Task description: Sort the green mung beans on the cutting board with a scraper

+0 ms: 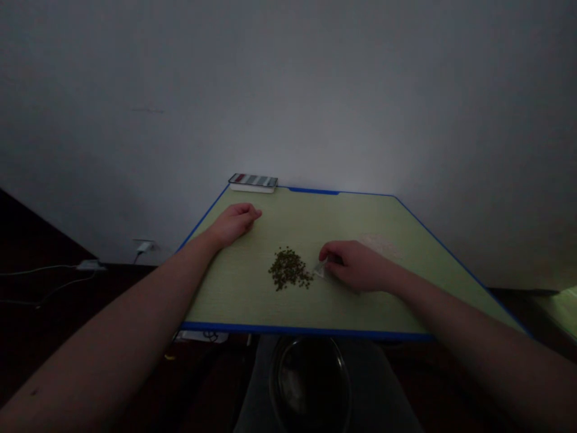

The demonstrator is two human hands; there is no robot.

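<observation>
Across my pale green, blue-edged laminate surface (288, 307), a loose heap of small dark-green beans (289, 269) sits mid-board. My right fingers (332, 251) pinch a small clear plastic scrap (321, 269) just beside it; my left hand (234, 224) rests loosely curled, holding nothing.

My pale green wood-grain tabletop (311, 225), edged in bright blue banding, carries a loose heap of small dark green seeds (288, 269) near its centre. Just beside the heap sits a small clear plastic bag (321, 269). A faint pale patch (378, 245) shows further right, too dim to make out, and a white rectangular box with a striped top (252, 183) stands at the far edge.
</observation>
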